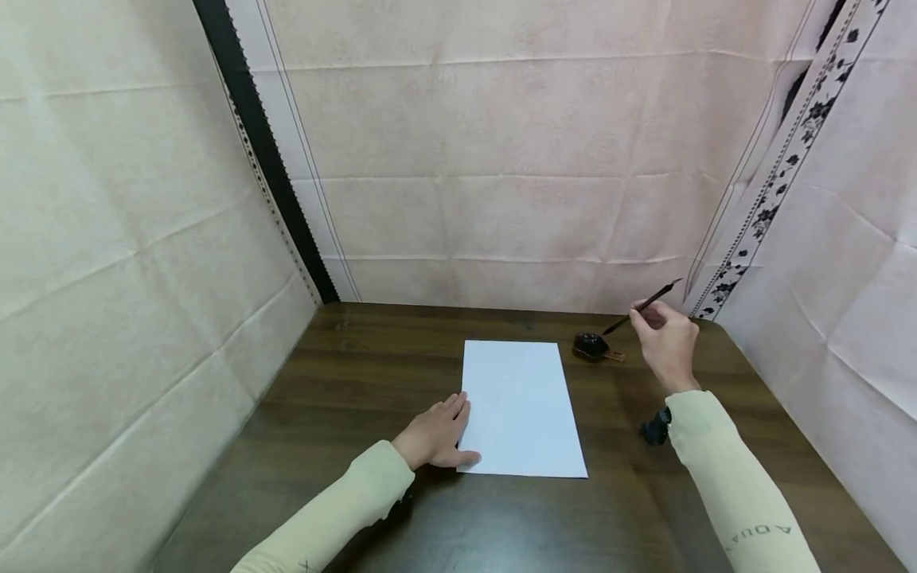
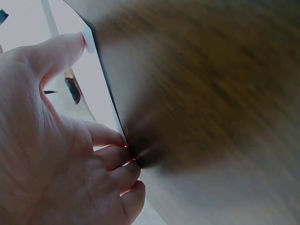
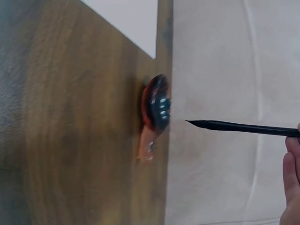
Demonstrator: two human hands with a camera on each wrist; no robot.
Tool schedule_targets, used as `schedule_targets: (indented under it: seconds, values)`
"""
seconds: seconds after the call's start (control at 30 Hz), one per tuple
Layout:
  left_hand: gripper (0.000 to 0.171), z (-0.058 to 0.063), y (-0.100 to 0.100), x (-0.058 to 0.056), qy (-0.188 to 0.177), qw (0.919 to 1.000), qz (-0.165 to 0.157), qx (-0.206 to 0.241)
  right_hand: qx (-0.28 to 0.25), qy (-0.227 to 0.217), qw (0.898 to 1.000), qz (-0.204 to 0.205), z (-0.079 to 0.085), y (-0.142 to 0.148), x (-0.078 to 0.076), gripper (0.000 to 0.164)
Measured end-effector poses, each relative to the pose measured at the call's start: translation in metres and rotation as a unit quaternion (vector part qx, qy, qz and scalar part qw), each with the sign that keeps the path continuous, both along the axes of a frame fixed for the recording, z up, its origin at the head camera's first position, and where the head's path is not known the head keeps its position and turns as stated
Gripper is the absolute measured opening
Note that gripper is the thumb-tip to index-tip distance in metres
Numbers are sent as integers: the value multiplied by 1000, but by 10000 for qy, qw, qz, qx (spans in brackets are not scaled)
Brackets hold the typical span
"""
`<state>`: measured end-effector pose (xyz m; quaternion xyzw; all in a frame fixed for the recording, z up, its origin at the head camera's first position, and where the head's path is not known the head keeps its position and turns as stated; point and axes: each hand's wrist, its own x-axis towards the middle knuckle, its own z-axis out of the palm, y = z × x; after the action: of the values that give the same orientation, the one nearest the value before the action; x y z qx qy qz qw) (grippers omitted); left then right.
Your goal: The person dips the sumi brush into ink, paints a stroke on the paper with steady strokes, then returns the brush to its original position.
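A blank white sheet of paper (image 1: 523, 406) lies flat on the wooden table. My left hand (image 1: 435, 434) rests on its lower left edge, fingers stretched out; in the left wrist view the thumb and fingertips touch the paper's edge. Off to the right, my right hand (image 1: 668, 342) pinches a slim black brush (image 3: 243, 127) by its shaft, held slanted. The brush's pointed dark tip hangs close to a small glossy black round dish (image 3: 159, 103) with an orange-brown handle. In the right wrist view a gap shows between tip and dish. Only part of the right hand appears there.
The dark brown table (image 1: 344, 398) extends around the paper. Pale creased cloth (image 1: 501, 159) hangs behind and at both sides. A black strip (image 1: 265, 143) runs down the left corner, a floral border (image 1: 774, 199) down the right.
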<state>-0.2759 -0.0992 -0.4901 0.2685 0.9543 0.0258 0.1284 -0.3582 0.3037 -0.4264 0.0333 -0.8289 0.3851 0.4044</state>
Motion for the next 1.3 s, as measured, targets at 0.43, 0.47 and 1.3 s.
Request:
schedule_targets:
  seconds: [0.43, 0.47, 1.3]
  values:
    - [97, 2, -1, -2, -4, 10000, 21, -25, -110, 267, 9963, 813, 48, -38, 1, 13]
    - [97, 2, 0, -2, 15, 10000, 23, -22, -129, 289, 9955, 889, 51, -42, 2, 13]
    - [98, 2, 1, 1, 36, 10000, 41, -63, -316, -393, 9672, 2491, 72, -122, 19, 12]
